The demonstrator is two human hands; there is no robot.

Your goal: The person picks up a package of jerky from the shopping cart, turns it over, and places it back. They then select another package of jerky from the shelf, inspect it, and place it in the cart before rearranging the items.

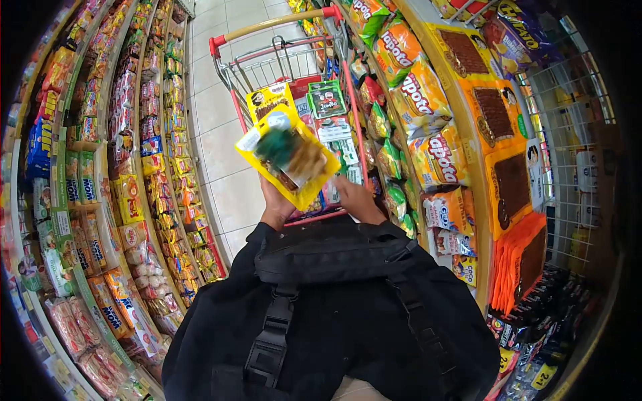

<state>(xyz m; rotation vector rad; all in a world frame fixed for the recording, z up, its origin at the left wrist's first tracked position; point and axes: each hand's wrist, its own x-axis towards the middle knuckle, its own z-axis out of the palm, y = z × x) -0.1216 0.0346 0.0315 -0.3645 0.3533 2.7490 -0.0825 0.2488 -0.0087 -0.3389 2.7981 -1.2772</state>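
A yellow snack pouch [304, 187], its printed front blurred green and brown, is tilted above the shopping cart. Its lower left side is in the grip of my left hand [273, 202], whose fingers go partly behind it. My right hand [359, 200] is beside the pouch's lower right edge, smeared by motion, and its finger pose does not show clearly. Just beyond, another yellow pouch [267, 97] shows over the cart's contents. A green-and-black pack marked Jumbo [327, 100] lies in the cart, with white-and-green packs [342, 148] nearer to me.
The cart's handle [274, 27] is at the far end. Snack shelves [134, 167] line the left side. Lapota bags [428, 93] and orange packs with dark windows [511, 184] fill the right shelf. A wire rack [575, 134] stands further right. Tiled floor [221, 160] runs left of the cart.
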